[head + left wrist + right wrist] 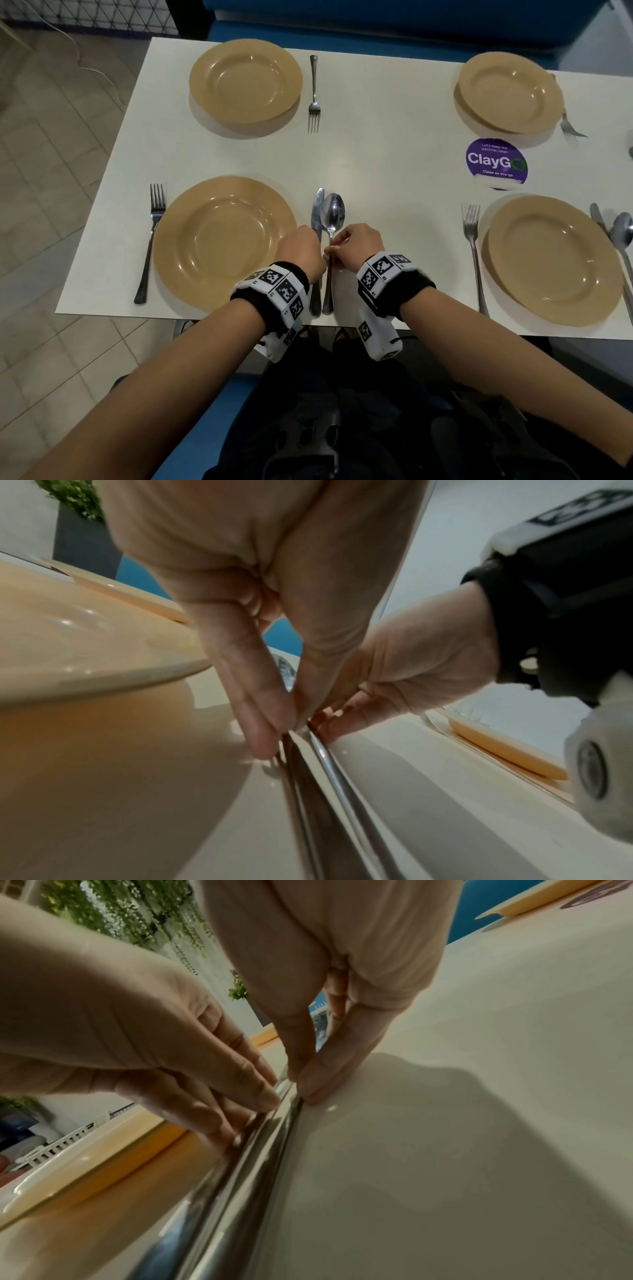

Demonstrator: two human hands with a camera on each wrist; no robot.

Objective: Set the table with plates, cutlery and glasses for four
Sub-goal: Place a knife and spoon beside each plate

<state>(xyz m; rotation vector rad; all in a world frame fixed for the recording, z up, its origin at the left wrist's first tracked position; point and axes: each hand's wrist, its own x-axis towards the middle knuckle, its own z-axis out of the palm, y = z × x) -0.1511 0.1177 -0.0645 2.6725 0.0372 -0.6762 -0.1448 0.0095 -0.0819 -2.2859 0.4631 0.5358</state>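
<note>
On the white table (394,164) the near-left tan plate (222,243) has a fork (150,240) on its left. On its right lie a knife (317,212) and a spoon (333,212), side by side and flat on the table. My left hand (303,251) pinches the knife handle (301,791) between thumb and fingers. Thumb and forefinger of my right hand (352,246) pinch the spoon handle (270,1150). In the left wrist view the left hand (284,731) and right hand (394,683) nearly touch. The right wrist view shows the right hand (301,1085) beside the left hand (171,1056).
Three more tan plates are laid: far left (246,80) with a fork (314,92), far right (510,92) with a fork (570,125), near right (551,260) with fork (474,246), knife (597,219) and spoon (623,229). A purple ClayGo sticker (496,161) marks the table.
</note>
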